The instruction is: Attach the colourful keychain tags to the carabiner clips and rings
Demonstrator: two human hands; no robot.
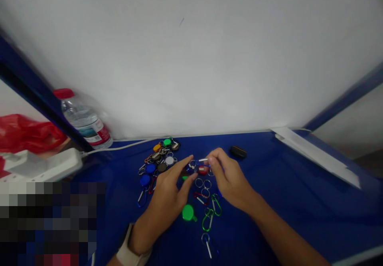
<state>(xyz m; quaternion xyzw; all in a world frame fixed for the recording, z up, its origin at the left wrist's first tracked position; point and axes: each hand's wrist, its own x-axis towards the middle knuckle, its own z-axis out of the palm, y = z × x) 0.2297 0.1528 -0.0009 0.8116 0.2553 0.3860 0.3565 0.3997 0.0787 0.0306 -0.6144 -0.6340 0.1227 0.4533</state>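
Note:
My left hand (169, 190) pinches a small blue badge reel (191, 168) with a metal ring between thumb and fingers. My right hand (229, 178) grips a blue carabiner (204, 160) with a silver gate, close beside the reel. A red reel (203, 170) lies just below the carabiner. Several loose split rings (206, 184) are under my hands. Nearer to me lie a red carabiner (201, 198), two green carabiners (207, 220), a green reel (188, 212) and a dark blue carabiner with a silver gate (208, 247).
A pile of colored reels with carabiners (162, 167) lies left of my hands. A black oval item (238, 151) is at the back right, near white flat strips (317, 156). A water bottle (86, 118) and white power strip (44, 164) stand at the left on the blue table (269, 194).

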